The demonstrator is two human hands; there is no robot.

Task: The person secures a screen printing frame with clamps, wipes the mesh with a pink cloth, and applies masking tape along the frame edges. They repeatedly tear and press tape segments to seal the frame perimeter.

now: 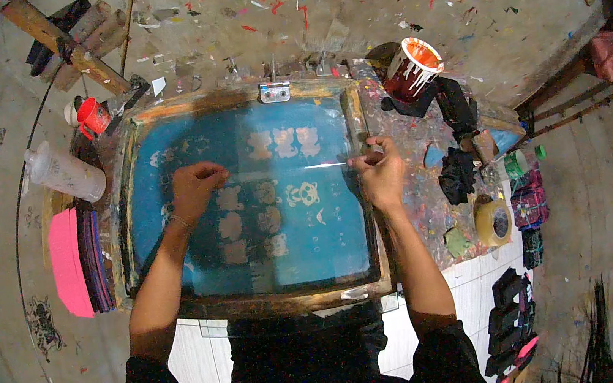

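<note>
A wooden-framed printing screen (259, 302) with blue mesh lies in front of me, a metal hinge clamp (274, 92) at its far edge. Pale bear-like shapes (302, 194) show in the mesh. Over the screen, a thin clear strip of tape (326, 164) runs between my hands, one part of it glinting. My left hand (195, 191) pinches its left end above the mesh. At the frame's right side, my right hand (382, 174) pinches the other end. Whether the strip touches the mesh I cannot tell.
Right of the screen are a paint-streaked bucket (414, 67), a black cloth (456, 173) and a tape roll (493, 224). On the left stand a red mug (92, 117), a translucent plastic container (67, 171) and a stack of pink and dark sheets (67, 263).
</note>
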